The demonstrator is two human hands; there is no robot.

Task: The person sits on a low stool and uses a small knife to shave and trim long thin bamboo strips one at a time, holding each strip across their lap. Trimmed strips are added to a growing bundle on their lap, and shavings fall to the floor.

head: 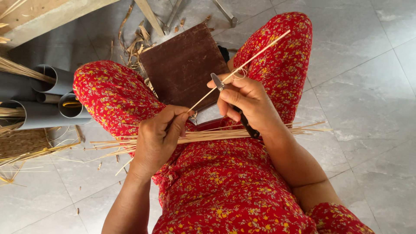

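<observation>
My left hand [158, 138] pinches the near end of a thin pale bamboo stick [255, 54] that slants up to the right over my knees. My right hand [247, 100] grips a small knife [218, 82] with a dark handle; its short blade rests against the stick, where a thin curled shaving [237, 73] hangs. A bundle of similar thin sticks [208, 135] lies across my lap, on red flowered cloth. A dark brown board [182, 65] lies on the floor between my knees.
Grey plastic pipes [47, 97] lie at the left, some holding bundles of sticks. Loose sticks and shavings [134, 43] are scattered on the grey tiled floor [368, 86]. A woven mat [21, 143] sits at far left. Wooden and metal legs [149, 15] stand at the top.
</observation>
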